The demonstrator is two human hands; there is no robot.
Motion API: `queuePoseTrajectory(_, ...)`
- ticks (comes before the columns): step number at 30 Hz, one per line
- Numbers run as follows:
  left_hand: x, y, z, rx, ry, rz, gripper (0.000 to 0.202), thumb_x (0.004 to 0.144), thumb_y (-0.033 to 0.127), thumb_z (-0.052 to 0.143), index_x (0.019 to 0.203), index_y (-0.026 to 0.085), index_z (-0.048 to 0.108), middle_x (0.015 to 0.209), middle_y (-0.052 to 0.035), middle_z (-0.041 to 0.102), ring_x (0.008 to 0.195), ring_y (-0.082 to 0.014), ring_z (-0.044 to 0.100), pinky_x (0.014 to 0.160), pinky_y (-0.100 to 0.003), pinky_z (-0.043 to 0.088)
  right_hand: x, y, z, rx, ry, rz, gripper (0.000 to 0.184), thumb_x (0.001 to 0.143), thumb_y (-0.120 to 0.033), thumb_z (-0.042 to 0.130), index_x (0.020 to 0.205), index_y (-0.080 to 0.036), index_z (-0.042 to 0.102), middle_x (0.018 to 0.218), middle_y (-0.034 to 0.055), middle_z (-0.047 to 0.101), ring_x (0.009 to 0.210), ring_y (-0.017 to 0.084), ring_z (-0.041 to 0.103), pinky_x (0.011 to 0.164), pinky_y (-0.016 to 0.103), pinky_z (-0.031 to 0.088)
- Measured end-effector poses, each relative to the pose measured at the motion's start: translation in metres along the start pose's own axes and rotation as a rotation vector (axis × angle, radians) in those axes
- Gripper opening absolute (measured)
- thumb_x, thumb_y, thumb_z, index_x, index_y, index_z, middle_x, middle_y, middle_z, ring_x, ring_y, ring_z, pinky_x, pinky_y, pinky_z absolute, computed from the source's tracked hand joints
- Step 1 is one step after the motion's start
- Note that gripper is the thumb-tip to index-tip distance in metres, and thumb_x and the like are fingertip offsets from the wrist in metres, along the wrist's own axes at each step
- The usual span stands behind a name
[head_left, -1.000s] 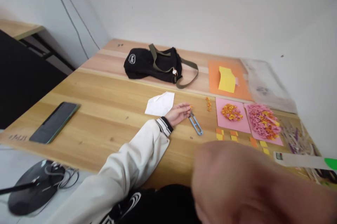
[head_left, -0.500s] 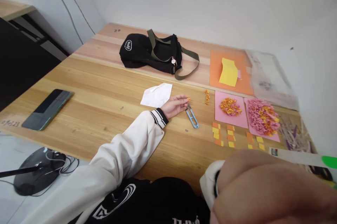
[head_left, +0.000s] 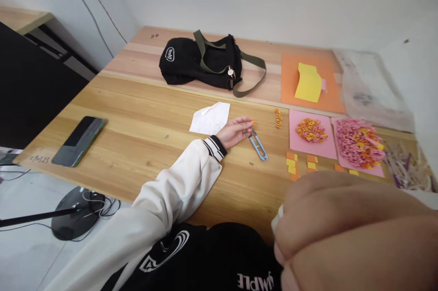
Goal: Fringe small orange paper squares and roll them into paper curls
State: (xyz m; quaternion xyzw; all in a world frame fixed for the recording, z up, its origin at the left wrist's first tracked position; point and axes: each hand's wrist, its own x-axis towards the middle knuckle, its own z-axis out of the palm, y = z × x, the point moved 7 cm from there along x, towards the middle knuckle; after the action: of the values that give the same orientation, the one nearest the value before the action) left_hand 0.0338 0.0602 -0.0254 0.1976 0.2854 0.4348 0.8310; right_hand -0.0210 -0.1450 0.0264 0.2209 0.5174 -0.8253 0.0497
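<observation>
My left hand (head_left: 235, 132) rests on the table, thumb and fingers pinched on a small orange piece (head_left: 253, 122) whose exact shape is too small to tell. Just below those fingertips lie blue thread snips (head_left: 259, 146), blades toward the hand. A white folded paper (head_left: 210, 118) is behind my left wrist. To the right of the hand stands a short row of small orange twisted pieces (head_left: 278, 118). My right hand (head_left: 356, 231) looms large and close to the camera at the lower right, fingers curled closed; anything inside them is hidden.
Pink sheets (head_left: 296, 146) carry heaps of small pink, orange and yellow pieces. Orange and yellow paper strips (head_left: 291, 163) lie in front, partly covered by my right hand. Farther back are a black bag (head_left: 201, 63), an orange sheet (head_left: 289, 85) and a plastic bag (head_left: 376, 85). A phone (head_left: 79, 141) lies left.
The view has shifted, so the table things sit farther right. My right hand covers more of the paper strips. My left hand keeps its pinch on the orange piece.
</observation>
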Motion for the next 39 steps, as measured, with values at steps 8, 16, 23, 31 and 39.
queuePoseTrajectory(8, -0.001, 0.0, 0.0, -0.032, 0.009, -0.007, 0.016, 0.066, 0.003, 0.072, 0.076, 0.01, 0.062, 0.064, 0.0, 0.065, 0.055, -0.0063, 0.059, 0.06, -0.019, 0.046, 0.031, 0.001, 0.0, 0.104, -0.325, -0.026, 0.009, 0.077, -0.024, 0.049, 0.072, -0.016, 0.05, 0.053, -0.0018, 0.044, 0.045, 0.009, 0.042, 0.042, 0.021, 0.031)
queuePoseTrajectory(16, -0.001, 0.001, 0.001, -0.045, 0.002, 0.006, 0.017, 0.062, 0.009, 0.078, 0.071, 0.009, 0.064, 0.064, -0.0012, 0.064, 0.055, -0.0057, 0.057, 0.06, -0.019, 0.045, 0.06, 0.008, 0.008, 0.26, -1.058, -0.01, 0.003, 0.068, -0.01, 0.054, 0.065, -0.008, 0.055, 0.045, -0.0001, 0.05, 0.039, 0.01, 0.045, 0.04, 0.021, 0.033)
queuePoseTrajectory(23, -0.001, 0.0, 0.001, -0.052, -0.003, -0.004, 0.02, 0.062, 0.015, 0.08, 0.071, 0.008, 0.064, 0.064, -0.0018, 0.064, 0.054, -0.0046, 0.055, 0.058, -0.018, 0.044, 0.058, 0.008, 0.004, 0.327, -1.11, -0.073, 0.006, 0.073, -0.01, 0.053, 0.068, -0.007, 0.056, 0.046, -0.0007, 0.051, 0.039, 0.009, 0.046, 0.039, 0.02, 0.034)
queuePoseTrajectory(31, -0.002, -0.001, 0.003, -0.019, -0.036, 0.006, 0.021, 0.063, 0.018, 0.08, 0.07, 0.006, 0.064, 0.065, -0.0018, 0.062, 0.056, -0.0035, 0.054, 0.059, -0.016, 0.044, 0.058, 0.009, 0.002, 0.311, -1.072, -0.058, 0.007, 0.072, -0.005, 0.05, 0.067, -0.008, 0.054, 0.046, -0.0009, 0.052, 0.039, 0.008, 0.046, 0.04, 0.02, 0.033)
queuePoseTrajectory(39, -0.002, 0.002, 0.003, -0.013, -0.028, 0.055, 0.025, 0.057, 0.02, 0.084, 0.065, 0.007, 0.064, 0.06, -0.0002, 0.061, 0.055, -0.0033, 0.054, 0.057, -0.014, 0.043, 0.055, 0.009, 0.002, 0.308, -1.031, -0.011, 0.003, 0.07, -0.006, 0.05, 0.069, -0.009, 0.051, 0.046, -0.0013, 0.052, 0.038, 0.008, 0.044, 0.04, 0.02, 0.031)
